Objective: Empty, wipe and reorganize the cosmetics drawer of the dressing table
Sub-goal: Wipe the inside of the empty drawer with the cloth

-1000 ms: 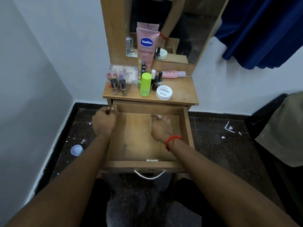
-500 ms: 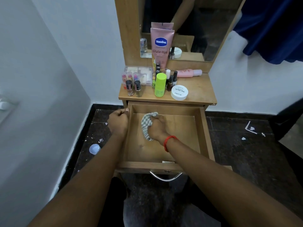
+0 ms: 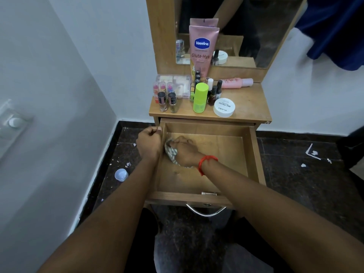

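Observation:
The wooden drawer (image 3: 254,160) of the dressing table is pulled out and holds no cosmetics. My right hand (image 3: 186,150) is inside it at the back left corner, closed on a small checked cloth (image 3: 171,152) pressed to the drawer floor. My left hand (image 3: 148,142) grips the drawer's left wall near the back. The cosmetics stand on the tabletop (image 3: 250,103): a pink Vaseline tube (image 3: 202,50), a green bottle (image 3: 200,97), a white nail polish jar (image 3: 224,107), lipsticks (image 3: 162,88), small bottles (image 3: 167,101) and a pink bottle (image 3: 236,83) lying on its side.
A mirror (image 3: 254,26) rises behind the tabletop. A clear box (image 3: 175,83) sits at its back left. White wall closes the left side. A small plastic cap (image 3: 121,174) and white scraps lie on the dark floor. A blue curtain (image 3: 334,32) hangs at the upper right.
My right hand has slid the cloth from the middle back of the drawer to the back left corner. My left hand has kept its grip on the left wall. The camera view shifted left.

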